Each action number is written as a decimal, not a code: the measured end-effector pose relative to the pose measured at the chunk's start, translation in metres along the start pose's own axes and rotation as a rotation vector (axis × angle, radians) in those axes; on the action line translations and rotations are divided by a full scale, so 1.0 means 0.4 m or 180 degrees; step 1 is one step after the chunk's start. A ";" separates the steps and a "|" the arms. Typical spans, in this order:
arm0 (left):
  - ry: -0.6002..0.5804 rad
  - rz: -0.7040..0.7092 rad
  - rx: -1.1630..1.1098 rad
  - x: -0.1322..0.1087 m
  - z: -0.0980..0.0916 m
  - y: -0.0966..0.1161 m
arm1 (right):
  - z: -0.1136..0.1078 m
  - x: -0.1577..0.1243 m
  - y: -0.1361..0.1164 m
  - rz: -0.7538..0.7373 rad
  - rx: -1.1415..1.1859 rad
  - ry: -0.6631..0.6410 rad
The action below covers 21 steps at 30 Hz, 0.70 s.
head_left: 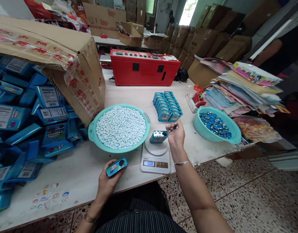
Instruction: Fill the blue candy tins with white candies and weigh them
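Note:
My left hand [109,180] is closed around a blue candy tin [117,167] marked "CARAMELO MACIZO", with a dark round hole at one end. On the kitchen scale [155,163], whose display looks like 150.8, stands another blue tin [159,137], its open top showing white candies. Beside that tin, my right hand [176,136] is turned palm up with curled fingers, holding a few small candies [173,128]. A turquoise basin [118,150] full of white candies [121,127] sits left of the scale.
Rows of blue tins [167,106] stand behind the scale. At right is a turquoise basin [204,134] of blue-and-silver lids, near stacked printed bags [243,87]. A cardboard box [87,74] spills blue tins at left. A red machine [145,69] stands behind.

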<state>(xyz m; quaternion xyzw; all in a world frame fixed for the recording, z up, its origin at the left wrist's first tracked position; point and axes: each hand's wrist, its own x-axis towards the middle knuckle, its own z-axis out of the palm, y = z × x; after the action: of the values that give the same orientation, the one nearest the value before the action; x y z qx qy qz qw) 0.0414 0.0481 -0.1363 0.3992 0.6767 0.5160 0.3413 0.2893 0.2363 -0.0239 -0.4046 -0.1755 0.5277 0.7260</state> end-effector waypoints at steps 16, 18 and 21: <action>0.0021 -0.0019 -0.0026 0.001 0.001 0.004 | 0.000 0.001 -0.004 0.0070 -0.0027 0.0108; 0.0028 -0.0019 -0.0029 0.001 0.002 0.002 | -0.002 0.000 -0.004 0.0043 -0.0086 0.0086; 0.0013 -0.0031 -0.0038 0.001 0.004 0.000 | -0.006 0.002 -0.006 0.0096 -0.0079 0.0093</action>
<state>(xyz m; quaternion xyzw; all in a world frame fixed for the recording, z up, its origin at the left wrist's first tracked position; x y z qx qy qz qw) 0.0425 0.0492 -0.1365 0.3928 0.6762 0.5192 0.3447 0.2927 0.2358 -0.0236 -0.4239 -0.1652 0.5305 0.7153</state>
